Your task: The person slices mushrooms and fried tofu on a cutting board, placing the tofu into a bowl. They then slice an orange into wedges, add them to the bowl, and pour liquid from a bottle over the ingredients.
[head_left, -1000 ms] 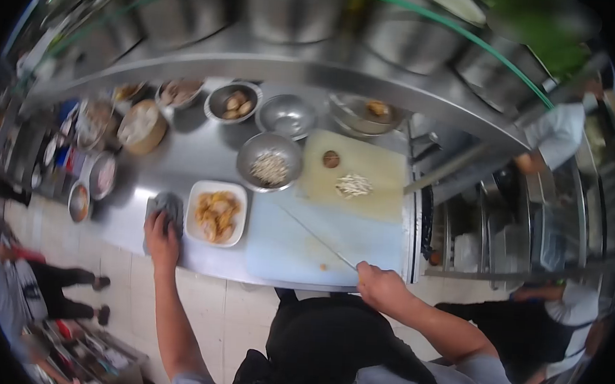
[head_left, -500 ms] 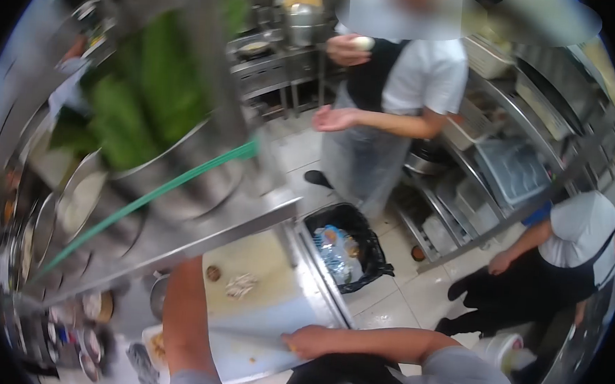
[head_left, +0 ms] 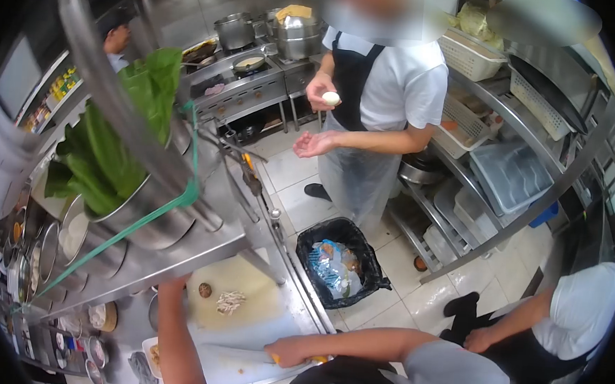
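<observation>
My right hand (head_left: 289, 350) is closed round the yellow handle of a knife (head_left: 234, 353), whose blade lies low over the white cutting board (head_left: 285, 321). On the board's yellowish upper part sit a small pile of pale sliced pieces (head_left: 230, 302) and a round brown item (head_left: 205, 290). My left arm reaches up past the board's left side, and my left hand (head_left: 175, 280) is mostly hidden at the shelf edge, so its fingers do not show.
A steel shelf (head_left: 212, 246) with pots and green leaves (head_left: 117, 138) overhangs the board. A black-lined bin (head_left: 342, 264) stands beyond it. One person (head_left: 370, 83) faces me holding a white round item (head_left: 331, 98); another (head_left: 574, 314) is at the right. Racks stand behind.
The view has shifted and become sharper. The facing person's hand with the white item is lower, nearer their open palm. The knife in my right hand now shows more clearly.
</observation>
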{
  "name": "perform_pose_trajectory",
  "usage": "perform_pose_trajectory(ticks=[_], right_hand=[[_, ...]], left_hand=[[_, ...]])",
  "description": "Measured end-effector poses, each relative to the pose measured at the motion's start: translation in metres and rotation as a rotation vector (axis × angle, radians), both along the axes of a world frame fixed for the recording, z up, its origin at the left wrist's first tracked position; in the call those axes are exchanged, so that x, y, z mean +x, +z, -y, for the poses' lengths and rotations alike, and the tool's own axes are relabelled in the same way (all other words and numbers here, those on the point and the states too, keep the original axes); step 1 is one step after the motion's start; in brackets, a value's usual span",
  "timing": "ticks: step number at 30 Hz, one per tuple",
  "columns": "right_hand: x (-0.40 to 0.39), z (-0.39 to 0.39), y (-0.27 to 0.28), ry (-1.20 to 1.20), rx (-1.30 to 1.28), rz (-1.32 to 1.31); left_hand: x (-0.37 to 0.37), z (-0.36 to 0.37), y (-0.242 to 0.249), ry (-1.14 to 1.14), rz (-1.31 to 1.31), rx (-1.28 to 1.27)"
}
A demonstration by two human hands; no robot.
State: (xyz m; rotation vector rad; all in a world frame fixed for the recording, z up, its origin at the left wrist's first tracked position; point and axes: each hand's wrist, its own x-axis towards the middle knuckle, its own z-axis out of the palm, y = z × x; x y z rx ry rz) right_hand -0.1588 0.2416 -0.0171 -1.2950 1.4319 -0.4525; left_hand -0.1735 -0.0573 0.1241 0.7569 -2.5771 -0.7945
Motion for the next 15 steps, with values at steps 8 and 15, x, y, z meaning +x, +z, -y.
perform_pose_trajectory(ticks=[8,15], right_hand=[[0.004,-0.013,-0.023,-0.037,-0.150,-0.067],[0.023,-0.057,0.048,-0.172,-0.160,-0.470]], left_hand=[[0.199,-0.110,-0.093,-0.159,-0.014,-0.155],[0.280,-0.142,-0.119,-0.003,-0.160,-0.120]])
